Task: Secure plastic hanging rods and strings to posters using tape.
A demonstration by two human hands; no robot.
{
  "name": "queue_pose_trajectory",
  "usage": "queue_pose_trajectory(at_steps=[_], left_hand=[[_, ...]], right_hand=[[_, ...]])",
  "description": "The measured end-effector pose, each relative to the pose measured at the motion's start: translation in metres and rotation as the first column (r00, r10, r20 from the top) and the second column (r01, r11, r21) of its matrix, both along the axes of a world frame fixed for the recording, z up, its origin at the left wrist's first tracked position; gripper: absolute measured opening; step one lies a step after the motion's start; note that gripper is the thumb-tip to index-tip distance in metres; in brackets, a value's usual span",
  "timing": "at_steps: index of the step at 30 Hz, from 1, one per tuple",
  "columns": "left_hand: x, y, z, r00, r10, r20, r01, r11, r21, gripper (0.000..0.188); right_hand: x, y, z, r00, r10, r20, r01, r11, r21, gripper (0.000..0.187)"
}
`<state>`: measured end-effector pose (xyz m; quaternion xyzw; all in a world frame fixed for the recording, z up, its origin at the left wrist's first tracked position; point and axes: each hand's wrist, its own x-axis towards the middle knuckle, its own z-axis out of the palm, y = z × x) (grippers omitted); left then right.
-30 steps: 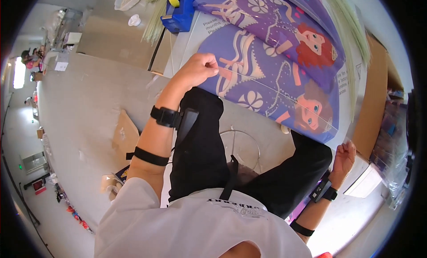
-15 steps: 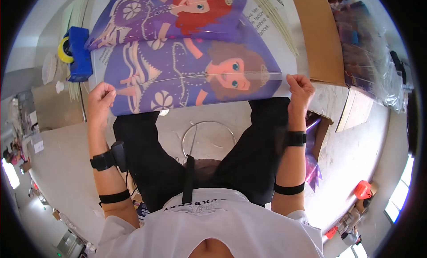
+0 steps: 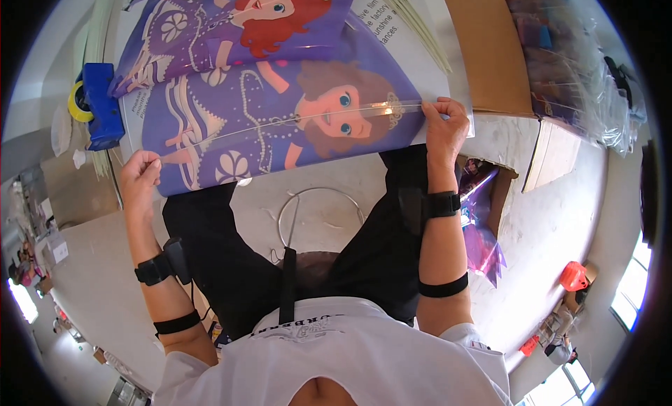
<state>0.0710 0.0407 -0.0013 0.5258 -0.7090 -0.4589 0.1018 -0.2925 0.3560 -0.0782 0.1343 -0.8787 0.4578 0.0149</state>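
A long clear strip of tape (image 3: 280,119) is stretched taut between my two hands, slightly tilted, its right end higher. Thumb and fingers of my left hand (image 3: 141,176) pinch the left end. My right hand (image 3: 446,131) pinches the other end, where the strip catches a glint. Beneath it lies a purple plastic film sheet (image 3: 273,150) printed with a cartoon princess. Whether the strip touches the film I cannot tell. A second printed film sheet (image 3: 231,45), brighter purple with a red-haired figure, overlaps its far part.
A blue tape dispenser (image 3: 105,112) with a yellow roll stands at the left edge of the work board. Thin pale sticks (image 3: 413,24) lie at the far right. Beyond them is a cardboard box (image 3: 490,49) beside plastic-wrapped goods (image 3: 560,63). A metal hoop (image 3: 283,220) shows between my knees.
My right hand has moved left and a little up, my left hand left and slightly down, the strip tilting more. The whole view has also shifted. Both hands keep their pinch.
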Motion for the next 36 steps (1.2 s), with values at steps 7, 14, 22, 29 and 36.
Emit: queue_pose_trajectory(at_steps=[7,14,22,29,36], left_hand=[[0.0,0.0,-0.003,1.0,-0.024,0.004,0.024,1.0,0.004,0.003],[-0.006,0.0,-0.005,0.999,-0.046,-0.009,0.046,0.999,0.023,0.003],[0.004,-0.004,0.001,0.997,-0.025,-0.068,0.025,1.0,-0.005,0.004],[-0.009,-0.005,-0.024,0.992,-0.075,0.1,0.095,0.973,-0.21,0.008],[-0.015,-0.001,-0.036,0.979,-0.077,0.188,0.129,0.949,-0.286,0.007]], right_hand=[[0.0,-0.001,-0.002,1.0,-0.003,-0.029,0.004,0.999,0.05,0.016],[0.0,-0.001,0.0,0.998,-0.017,-0.06,0.023,0.995,0.1,0.016],[0.001,-0.006,-0.017,0.979,0.069,-0.19,-0.029,0.978,0.206,0.02],[-0.011,0.007,-0.015,0.98,0.085,-0.181,-0.043,0.973,0.226,0.02],[-0.012,0.005,-0.018,0.984,0.087,-0.157,-0.042,0.961,0.272,0.021]])
